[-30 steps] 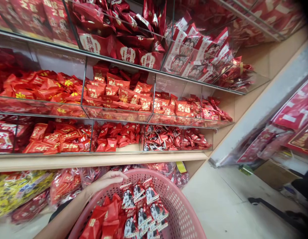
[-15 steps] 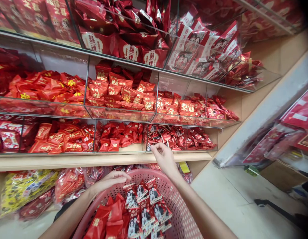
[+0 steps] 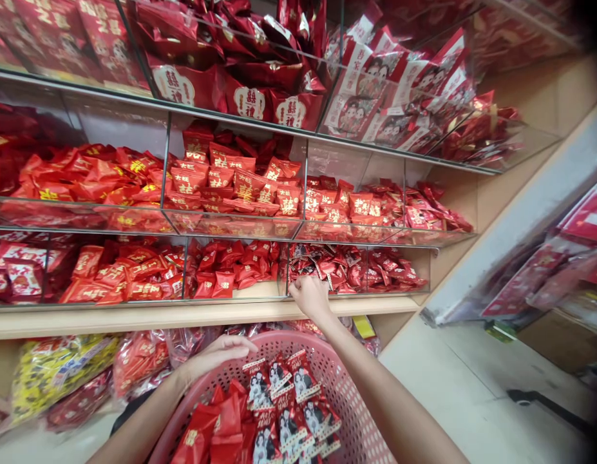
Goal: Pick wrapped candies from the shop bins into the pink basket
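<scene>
My right hand (image 3: 312, 296), right of centre in the frame, has just come in past the basket; half a second ago its thumb and fingers showed, and now they are curled away from me at the lip of a clear acrylic compartment (image 3: 285, 283). That puts it within reach of the small red packets with black-and-white print (image 3: 344, 258) inside, though I cannot tell whether it grips one. My left hand (image 3: 225, 353) has stayed over the rim at lower centre, fingers loosely straight, nothing visible in its grasp.

Beneath both arms I have one round pink perforated plastic basket (image 3: 337, 381). In it, toward the right, I count six clear fronts of glossy couple-printed packets (image 3: 289, 422), with edges of more underneath; the plain red foil packets (image 3: 228, 415) to their left overlap too much to count. One pale wooden shelf edge (image 3: 134, 322) crosses the frame above, and one yellow printed bag (image 3: 61, 374) lies lower left.
</scene>
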A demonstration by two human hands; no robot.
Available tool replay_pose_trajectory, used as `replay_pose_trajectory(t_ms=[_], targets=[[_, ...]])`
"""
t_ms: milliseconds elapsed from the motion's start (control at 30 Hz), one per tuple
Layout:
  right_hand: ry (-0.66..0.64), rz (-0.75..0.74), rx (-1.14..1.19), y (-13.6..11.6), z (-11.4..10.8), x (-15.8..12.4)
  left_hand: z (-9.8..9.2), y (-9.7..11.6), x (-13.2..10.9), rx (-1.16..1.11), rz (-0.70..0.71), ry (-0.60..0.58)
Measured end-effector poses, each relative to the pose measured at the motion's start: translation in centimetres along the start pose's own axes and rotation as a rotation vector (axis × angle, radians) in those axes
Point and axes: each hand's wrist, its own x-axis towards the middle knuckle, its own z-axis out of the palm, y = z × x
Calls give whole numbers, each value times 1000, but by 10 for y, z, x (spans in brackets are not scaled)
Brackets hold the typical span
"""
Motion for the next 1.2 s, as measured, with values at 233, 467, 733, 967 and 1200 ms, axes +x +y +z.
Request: replay_pose_trajectory(t_ms=[233,467,733,967,1200], targets=[[-31,84,-31,8,-1,0,2,3,-1,-13,-11,9],[-38,139,43,16,2,1,2,-2,0,-8,2,24],[10,161,189,27,-13,-2,-1,-8,1,-32,2,38],[170,-140,292,39,-59,-59,1,-3,2,-57,35,33],[101,-429,60,3,-11,-112,12,10,0,-276,-116,76]])
